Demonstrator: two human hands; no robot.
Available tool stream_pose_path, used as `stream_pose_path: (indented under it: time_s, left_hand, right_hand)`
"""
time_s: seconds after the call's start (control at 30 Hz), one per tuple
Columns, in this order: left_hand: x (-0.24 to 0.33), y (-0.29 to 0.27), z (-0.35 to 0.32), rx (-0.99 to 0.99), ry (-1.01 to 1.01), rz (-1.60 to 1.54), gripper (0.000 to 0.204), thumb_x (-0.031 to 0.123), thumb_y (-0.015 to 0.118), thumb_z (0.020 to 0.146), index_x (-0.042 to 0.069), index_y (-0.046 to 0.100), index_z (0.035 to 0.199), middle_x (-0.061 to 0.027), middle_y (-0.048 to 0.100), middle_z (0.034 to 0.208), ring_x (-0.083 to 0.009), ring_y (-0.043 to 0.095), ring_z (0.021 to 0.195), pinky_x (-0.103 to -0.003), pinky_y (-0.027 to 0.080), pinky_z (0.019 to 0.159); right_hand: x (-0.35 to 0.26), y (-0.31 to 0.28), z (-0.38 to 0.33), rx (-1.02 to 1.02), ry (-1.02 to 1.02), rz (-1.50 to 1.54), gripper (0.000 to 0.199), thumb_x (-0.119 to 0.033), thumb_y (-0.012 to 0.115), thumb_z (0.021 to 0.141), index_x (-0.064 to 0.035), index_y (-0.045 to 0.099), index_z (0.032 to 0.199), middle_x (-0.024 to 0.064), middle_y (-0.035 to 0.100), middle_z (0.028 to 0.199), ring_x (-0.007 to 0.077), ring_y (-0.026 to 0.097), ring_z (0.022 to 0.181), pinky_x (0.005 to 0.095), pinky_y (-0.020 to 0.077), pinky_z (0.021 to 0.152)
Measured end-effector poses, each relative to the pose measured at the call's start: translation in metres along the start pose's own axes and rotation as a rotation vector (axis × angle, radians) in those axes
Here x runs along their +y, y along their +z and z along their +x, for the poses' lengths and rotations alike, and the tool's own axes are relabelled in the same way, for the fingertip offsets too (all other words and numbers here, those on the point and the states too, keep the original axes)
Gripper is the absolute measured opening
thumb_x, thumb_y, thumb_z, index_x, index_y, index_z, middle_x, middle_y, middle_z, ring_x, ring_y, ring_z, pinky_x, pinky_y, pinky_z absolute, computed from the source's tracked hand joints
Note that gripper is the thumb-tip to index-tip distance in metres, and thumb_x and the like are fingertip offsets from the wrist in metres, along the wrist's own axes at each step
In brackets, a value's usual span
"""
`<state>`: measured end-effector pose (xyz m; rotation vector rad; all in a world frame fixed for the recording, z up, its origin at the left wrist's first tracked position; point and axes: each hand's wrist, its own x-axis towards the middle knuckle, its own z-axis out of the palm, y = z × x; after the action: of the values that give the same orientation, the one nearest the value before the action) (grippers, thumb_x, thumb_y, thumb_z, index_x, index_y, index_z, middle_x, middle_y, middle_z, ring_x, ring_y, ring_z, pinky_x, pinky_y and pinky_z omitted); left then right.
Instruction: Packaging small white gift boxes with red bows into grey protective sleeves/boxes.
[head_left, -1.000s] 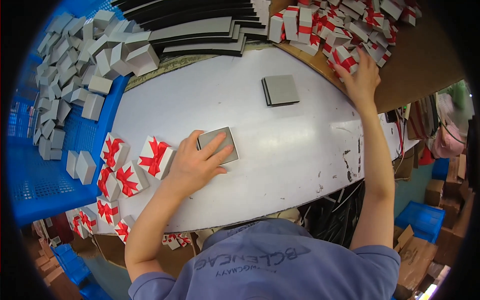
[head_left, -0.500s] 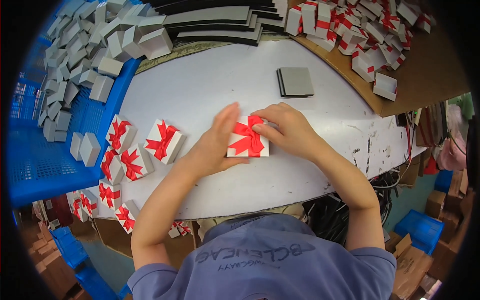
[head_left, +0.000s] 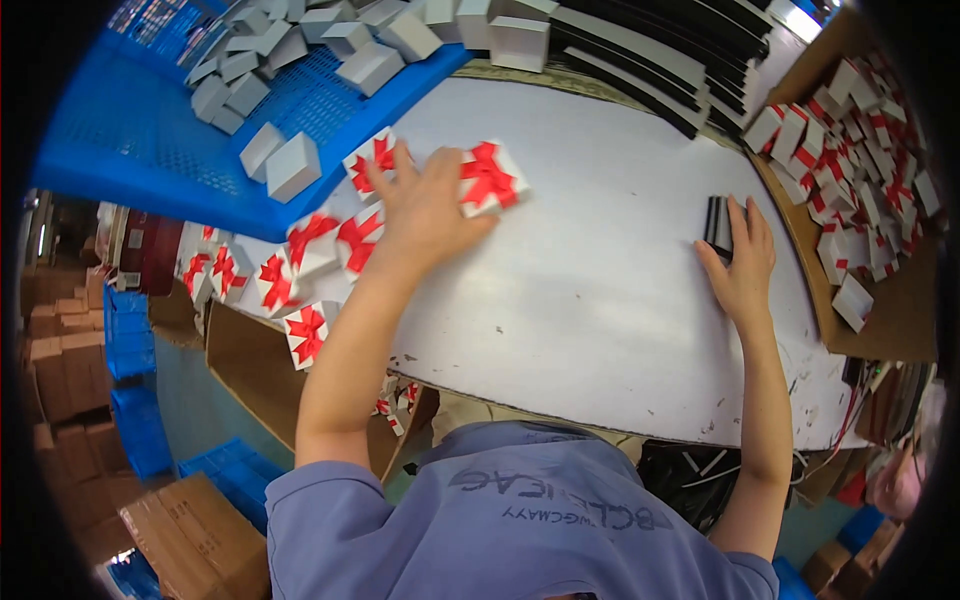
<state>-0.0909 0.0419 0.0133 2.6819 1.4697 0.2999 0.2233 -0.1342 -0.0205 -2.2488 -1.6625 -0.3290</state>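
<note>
White tabletop (head_left: 600,290) spans the frame, blue plastic crate (head_left: 130,130) of plain grey boxes at far left. Left arm stretched forward-left, left hand (head_left: 425,210) flat, fingers spread, pressing a small white gift box with red bow (head_left: 490,178) near the crate edge, not clenched round it. Similar bow boxes (head_left: 310,240) sit just beside the wrist. Right hand (head_left: 742,262) palm down, fingers extended onto a small dark grey pad stack (head_left: 718,225); hand covers most of it, grip unclear.
</note>
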Motion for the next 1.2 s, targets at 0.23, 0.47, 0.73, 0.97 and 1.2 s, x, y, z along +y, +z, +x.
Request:
stream_pose_path:
  time_s: [0.23, 0.47, 0.73, 0.97, 1.2]
  left_hand:
    - [-0.073, -0.019, -0.083, 0.018, -0.269, 0.058, 0.08, 0.046, 0.072, 0.061, 0.004, 0.047, 0.124, -0.0159, 0.05, 0.125, -0.0386, 0.028, 0.13, -0.059, 0.012, 0.104]
    - [-0.094, -0.062, -0.089, -0.099, -0.231, 0.203, 0.093, 0.048, 0.076, 0.06, 0.002, 0.039, 0.131, -0.0212, 0.047, 0.127, -0.0413, 0.035, 0.125, -0.054, 0.021, 0.103]
    - [-0.172, -0.051, 0.054, -0.107, -0.468, 0.332, 0.098, 0.046, 0.078, 0.062, 0.008, 0.031, 0.139, -0.0197, 0.024, 0.144, -0.0368, 0.033, 0.128, -0.055, 0.025, 0.101]
    - [-0.07, -0.022, 0.069, -0.075, -0.223, 0.095, 0.078, 0.045, 0.081, 0.058, 0.004, 0.055, 0.119, -0.0195, 0.033, 0.136, -0.0347, 0.041, 0.122, -0.051, 0.029, 0.1]
    - [-0.02, -0.026, 0.042, -0.248, 0.218, 0.164, 0.088, 0.04, 0.084, 0.053, 0.006, 0.049, 0.127, -0.0191, 0.029, 0.141, -0.0357, 0.029, 0.13, -0.046, 0.027, 0.104]
  right_hand:
    - [0.003, 0.02, -0.004, 0.058, 0.019, 0.056, 0.062, -0.023, 0.066, 0.078, -0.0101, 0.041, 0.133, 0.0188, 0.034, 0.139, 0.0376, 0.028, 0.127, 0.0447, 0.0252, 0.104]
    - [0.003, 0.019, -0.006, 0.054, 0.053, 0.069, 0.063, -0.02, 0.066, 0.077, -0.0103, 0.041, 0.133, 0.018, 0.034, 0.139, 0.0372, 0.026, 0.128, 0.0448, 0.024, 0.105]
    - [-0.004, 0.004, -0.01, -0.159, 0.039, 0.381, 0.075, -0.006, 0.05, 0.066, -0.0027, 0.028, 0.138, 0.025, 0.022, 0.143, 0.0418, 0.018, 0.131, 0.0459, 0.0145, 0.11]
    - [-0.034, 0.019, 0.013, -0.151, -0.059, 0.302, 0.063, 0.001, 0.049, 0.072, 0.0034, 0.032, 0.132, 0.0288, 0.025, 0.14, 0.0428, 0.023, 0.13, 0.0447, 0.0217, 0.108]
    - [-0.047, 0.008, 0.026, -0.169, -0.148, 0.175, 0.056, -0.005, 0.053, 0.074, 0.0043, 0.039, 0.128, 0.0259, 0.036, 0.135, 0.0389, 0.035, 0.125, 0.0426, 0.0303, 0.103]
